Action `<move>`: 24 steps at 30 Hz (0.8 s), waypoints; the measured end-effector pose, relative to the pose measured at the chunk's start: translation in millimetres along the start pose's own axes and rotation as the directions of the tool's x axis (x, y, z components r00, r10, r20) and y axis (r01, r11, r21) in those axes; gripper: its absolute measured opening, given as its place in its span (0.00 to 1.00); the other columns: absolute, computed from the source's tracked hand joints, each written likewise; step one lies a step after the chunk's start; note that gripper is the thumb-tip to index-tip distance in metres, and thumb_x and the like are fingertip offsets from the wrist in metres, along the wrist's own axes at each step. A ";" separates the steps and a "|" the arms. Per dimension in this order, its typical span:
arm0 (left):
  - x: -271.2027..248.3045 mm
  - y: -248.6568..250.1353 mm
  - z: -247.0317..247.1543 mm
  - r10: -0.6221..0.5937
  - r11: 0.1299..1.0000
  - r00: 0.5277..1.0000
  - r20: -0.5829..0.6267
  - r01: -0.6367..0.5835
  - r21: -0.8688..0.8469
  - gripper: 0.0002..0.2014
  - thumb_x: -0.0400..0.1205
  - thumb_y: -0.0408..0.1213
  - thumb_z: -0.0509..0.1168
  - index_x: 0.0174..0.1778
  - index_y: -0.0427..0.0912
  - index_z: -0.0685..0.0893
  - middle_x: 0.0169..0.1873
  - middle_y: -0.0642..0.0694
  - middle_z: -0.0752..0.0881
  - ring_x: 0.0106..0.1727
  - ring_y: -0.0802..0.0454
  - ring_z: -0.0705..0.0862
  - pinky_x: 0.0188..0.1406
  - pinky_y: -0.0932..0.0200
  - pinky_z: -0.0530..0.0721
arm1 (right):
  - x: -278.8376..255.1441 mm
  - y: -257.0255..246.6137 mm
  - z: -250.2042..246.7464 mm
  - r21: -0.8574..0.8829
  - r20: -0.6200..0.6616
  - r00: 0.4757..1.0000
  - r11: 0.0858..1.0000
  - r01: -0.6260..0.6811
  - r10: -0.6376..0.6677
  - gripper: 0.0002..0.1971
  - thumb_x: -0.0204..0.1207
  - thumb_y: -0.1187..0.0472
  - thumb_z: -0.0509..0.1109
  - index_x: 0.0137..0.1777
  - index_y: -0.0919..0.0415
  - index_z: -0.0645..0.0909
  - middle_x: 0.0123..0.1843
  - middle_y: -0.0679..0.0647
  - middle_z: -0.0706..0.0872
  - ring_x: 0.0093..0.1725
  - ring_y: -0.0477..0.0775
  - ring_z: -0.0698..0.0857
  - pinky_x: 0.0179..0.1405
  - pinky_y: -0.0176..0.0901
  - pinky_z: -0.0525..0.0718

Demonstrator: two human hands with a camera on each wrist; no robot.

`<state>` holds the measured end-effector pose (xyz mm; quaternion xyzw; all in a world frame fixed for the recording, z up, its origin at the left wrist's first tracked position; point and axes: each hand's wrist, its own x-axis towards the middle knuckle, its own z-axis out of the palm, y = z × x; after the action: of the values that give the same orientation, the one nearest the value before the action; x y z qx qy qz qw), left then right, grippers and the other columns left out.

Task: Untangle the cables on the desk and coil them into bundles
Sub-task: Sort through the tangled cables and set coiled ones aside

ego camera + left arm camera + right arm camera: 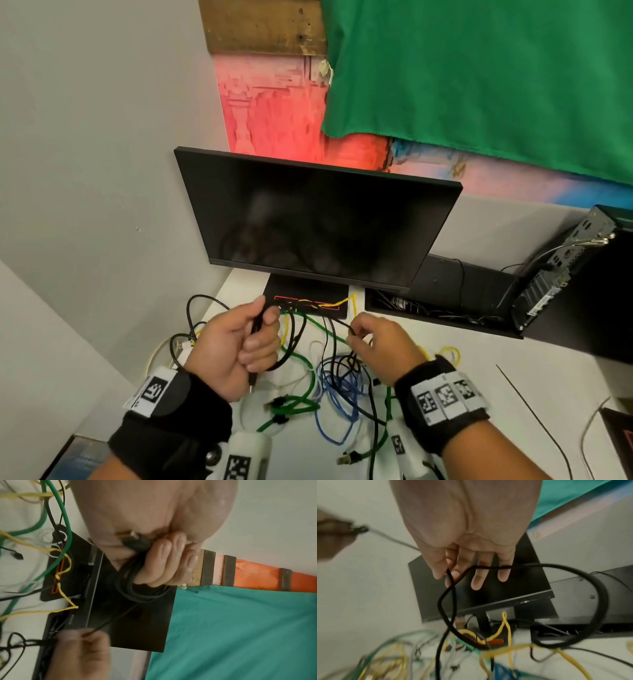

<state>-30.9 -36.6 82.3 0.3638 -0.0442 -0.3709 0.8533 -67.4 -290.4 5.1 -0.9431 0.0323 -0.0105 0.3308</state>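
A tangle of green [291,407], blue [337,387], yellow [342,303] and black cables lies on the white desk [479,394] in front of the monitor. My left hand [263,329] grips a small coil of black cable [142,589], fingers curled round it, and a plug [132,539] lies against the palm. From the coil a black strand [116,616] runs to my right hand [356,337]. There thumb and forefinger pinch it [448,573], and the other fingers [476,580] are straight. A wide black loop [599,599] hangs below that hand.
The dark monitor [308,219] stands just behind the hands, with yellow cable across its base [308,294]. A black tray of cables [438,310] and a small computer [561,274] are at the right. A grey wall [85,171] closes the left side.
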 end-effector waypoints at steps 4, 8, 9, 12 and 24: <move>-6.2 40.5 -1.5 0.215 0.968 0.958 0.190 -0.183 -0.172 0.16 0.86 0.40 0.51 0.38 0.38 0.78 0.18 0.51 0.65 0.18 0.57 0.57 0.13 0.63 0.58 | -6.2 31.4 43.5 0.039 0.103 0.990 0.995 -0.097 0.092 0.07 0.83 0.51 0.68 0.42 0.38 0.78 0.44 0.38 0.81 0.44 0.39 0.81 0.43 0.34 0.75; -22.7 112.6 -20.6 0.295 0.922 0.891 0.345 -0.170 -0.347 0.21 0.90 0.41 0.44 0.46 0.30 0.76 0.23 0.40 0.69 0.23 0.49 0.64 0.20 0.60 0.55 | -28.8 86.8 54.4 0.111 0.079 0.940 0.934 -0.339 0.332 0.14 0.85 0.53 0.66 0.38 0.37 0.82 0.34 0.41 0.87 0.37 0.42 0.85 0.43 0.40 0.83; -27.6 124.8 -22.8 0.301 0.921 0.885 0.356 -0.174 -0.348 0.21 0.90 0.41 0.45 0.46 0.30 0.76 0.22 0.39 0.70 0.23 0.49 0.65 0.21 0.62 0.55 | -29.9 93.8 53.4 0.045 0.085 0.933 0.934 -0.354 0.349 0.13 0.85 0.53 0.64 0.39 0.39 0.80 0.39 0.43 0.88 0.42 0.46 0.87 0.47 0.44 0.84; -27.5 135.1 -22.5 0.343 0.929 0.921 0.187 -0.302 -0.215 0.19 0.88 0.41 0.49 0.39 0.36 0.78 0.21 0.48 0.65 0.20 0.53 0.62 0.16 0.61 0.56 | -24.6 94.9 48.3 -0.157 0.131 0.930 0.934 -0.321 0.342 0.08 0.86 0.50 0.60 0.43 0.43 0.69 0.42 0.46 0.86 0.44 0.53 0.86 0.44 0.45 0.80; 15.7 80.6 14.4 0.239 0.947 0.966 -0.097 -0.210 0.242 0.18 0.87 0.43 0.52 0.33 0.44 0.76 0.16 0.54 0.66 0.15 0.60 0.57 0.16 0.64 0.52 | 16.9 -27.1 -0.4 -0.410 0.220 0.974 0.900 0.148 -0.060 0.33 0.80 0.55 0.66 0.84 0.41 0.61 0.85 0.46 0.64 0.84 0.53 0.62 0.83 0.60 0.63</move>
<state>24.0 -18.5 142.5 0.4753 -0.0746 -0.2402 0.8431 -49.1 -270.7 22.3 -0.9888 -0.0506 0.0746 0.1185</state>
